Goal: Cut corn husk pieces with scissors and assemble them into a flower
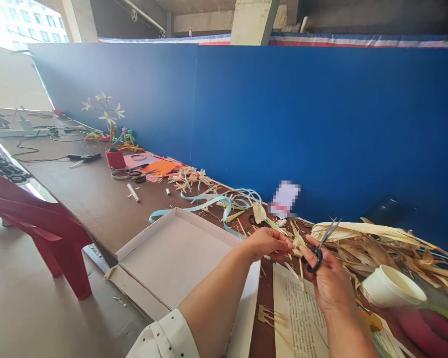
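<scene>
My left hand [272, 242] is closed in a pinch on a small pale piece of corn husk [296, 252]. My right hand [330, 276] grips a pair of scissors [315, 259] by the black handles, blades pointing up and away. Its thumb and fingertips meet the same husk piece, close to my left fingertips. A thin pale stick hangs just below; whether it joins the husk cannot be made out. Under my hands lies a printed sheet [296, 311]. Long dried corn husks [381, 256] are heaped right of my right hand.
A shallow white box [182, 253] lies beside my left forearm. At right stands a cream cup [392, 288]. Light-blue ribbon [227, 209], a red thread spool [115, 158] and husk flowers [108, 112] line the blue partition [246, 114]. A red chair [56, 238] stands left.
</scene>
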Available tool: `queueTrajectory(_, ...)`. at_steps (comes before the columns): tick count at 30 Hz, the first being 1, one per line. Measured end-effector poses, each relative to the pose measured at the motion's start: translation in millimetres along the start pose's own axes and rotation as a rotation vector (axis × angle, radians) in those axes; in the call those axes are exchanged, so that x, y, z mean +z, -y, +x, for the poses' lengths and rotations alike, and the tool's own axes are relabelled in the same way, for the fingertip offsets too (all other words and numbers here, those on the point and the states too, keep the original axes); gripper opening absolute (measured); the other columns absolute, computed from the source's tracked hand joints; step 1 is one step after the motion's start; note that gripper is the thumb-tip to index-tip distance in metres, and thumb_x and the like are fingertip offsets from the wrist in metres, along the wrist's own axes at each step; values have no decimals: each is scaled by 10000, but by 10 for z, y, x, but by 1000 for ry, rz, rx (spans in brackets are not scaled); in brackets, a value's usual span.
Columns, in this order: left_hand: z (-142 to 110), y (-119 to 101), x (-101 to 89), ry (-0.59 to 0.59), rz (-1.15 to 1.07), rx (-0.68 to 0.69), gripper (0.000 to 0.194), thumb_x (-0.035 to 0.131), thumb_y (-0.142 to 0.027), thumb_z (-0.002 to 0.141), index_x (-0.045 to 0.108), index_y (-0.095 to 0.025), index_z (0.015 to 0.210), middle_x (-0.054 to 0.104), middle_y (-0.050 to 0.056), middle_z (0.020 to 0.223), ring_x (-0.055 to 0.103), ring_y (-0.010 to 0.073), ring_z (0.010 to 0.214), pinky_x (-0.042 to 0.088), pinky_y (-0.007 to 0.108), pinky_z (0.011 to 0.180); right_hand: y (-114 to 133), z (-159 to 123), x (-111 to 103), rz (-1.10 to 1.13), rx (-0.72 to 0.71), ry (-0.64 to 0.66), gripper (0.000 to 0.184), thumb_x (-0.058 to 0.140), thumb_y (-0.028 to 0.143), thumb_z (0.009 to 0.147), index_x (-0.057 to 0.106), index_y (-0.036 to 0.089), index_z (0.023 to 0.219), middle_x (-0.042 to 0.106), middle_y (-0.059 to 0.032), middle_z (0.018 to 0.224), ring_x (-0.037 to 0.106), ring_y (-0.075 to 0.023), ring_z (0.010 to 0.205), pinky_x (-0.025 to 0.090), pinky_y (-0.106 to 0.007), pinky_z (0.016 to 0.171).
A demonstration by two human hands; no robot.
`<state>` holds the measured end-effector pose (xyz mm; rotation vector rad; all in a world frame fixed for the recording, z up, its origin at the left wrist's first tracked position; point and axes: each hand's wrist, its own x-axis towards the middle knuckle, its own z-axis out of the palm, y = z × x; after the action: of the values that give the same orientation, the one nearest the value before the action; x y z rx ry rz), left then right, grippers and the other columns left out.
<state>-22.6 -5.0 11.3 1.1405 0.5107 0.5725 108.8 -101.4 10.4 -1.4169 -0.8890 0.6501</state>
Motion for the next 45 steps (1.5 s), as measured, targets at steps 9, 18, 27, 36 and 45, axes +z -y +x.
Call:
queueTrajectory(9, 16, 69, 25, 87, 58, -79, 365, 810, -381, 518, 637, -132, 720, 641, 28, 725, 588, 106, 660, 485, 240, 619, 50, -11, 18, 67, 43, -14, 601, 761, 376, 602, 587, 266, 1167, 684, -11, 785, 563, -152, 543, 382, -251, 445)
queueTrajectory(18, 40, 101, 76, 31, -16, -26, 375, 828, -347, 506, 621, -120, 721, 612, 10, 674, 565, 90, 583, 503, 276, 633, 22, -7, 14, 53, 42, -64, 558, 782, 330, 590, 606, 261, 1115, 697, -15, 813, 627, -176, 656, 429, -239, 484)
queueTrajectory(27, 13, 49, 105, -37, 27, -81, 246, 782, -250, 582, 614, -111, 694, 612, 12, 666, 569, 92, 586, 498, 265, 638, -19, 43, 12, 94, 3, -87, 632, 799, 320, 558, 598, 234, 1151, 693, -2, 767, 638, -174, 673, 482, -246, 573)
queueTrajectory(36, 16, 56, 123, -34, -54, -46, 308, 804, -294, 534, 611, -109, 687, 615, 23, 639, 568, 100, 559, 492, 270, 613, 5, 19, 32, 83, 40, -113, 644, 797, 375, 552, 612, 217, 1149, 683, 0, 724, 563, -127, 533, 405, -216, 467)
queueTrajectory(45, 46, 3, 49, -281, -277, 65, 291, 792, -295, 576, 629, -97, 713, 592, 22, 662, 523, 63, 559, 458, 198, 562, -85, 25, 22, -116, 171, 167, 431, 657, 560, 687, 678, 204, 929, 568, 22, 597, 368, -92, 450, 265, -229, 406)
